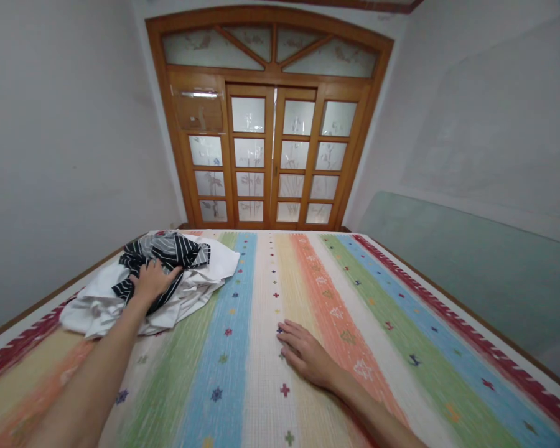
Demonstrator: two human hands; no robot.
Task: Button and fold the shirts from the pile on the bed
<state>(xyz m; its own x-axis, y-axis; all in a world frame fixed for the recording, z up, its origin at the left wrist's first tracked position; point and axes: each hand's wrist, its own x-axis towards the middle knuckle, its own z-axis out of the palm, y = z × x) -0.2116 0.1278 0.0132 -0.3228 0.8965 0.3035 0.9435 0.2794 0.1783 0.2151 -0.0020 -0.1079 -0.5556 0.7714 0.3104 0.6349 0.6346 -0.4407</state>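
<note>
The left hand (152, 281), thumb splayed from its fingers, lay on a crumpled black-and-grey cloth (184, 251) with thin white stripes (whether it gripped any, I could not tell). That cloth sat on rumpled white fabric (93, 305) at the left of a flat, broad-striped cover (264, 292), where the right hand (305, 354) rested, fingers extended.

Wooden doors (267, 149) stand at 12 o'clock under an arched transom (274, 46), light showing through frosted panes (249, 114). Pale walls (65, 124) rise at 10 and 2 o'clock; a green band (476, 261) at 3.
</note>
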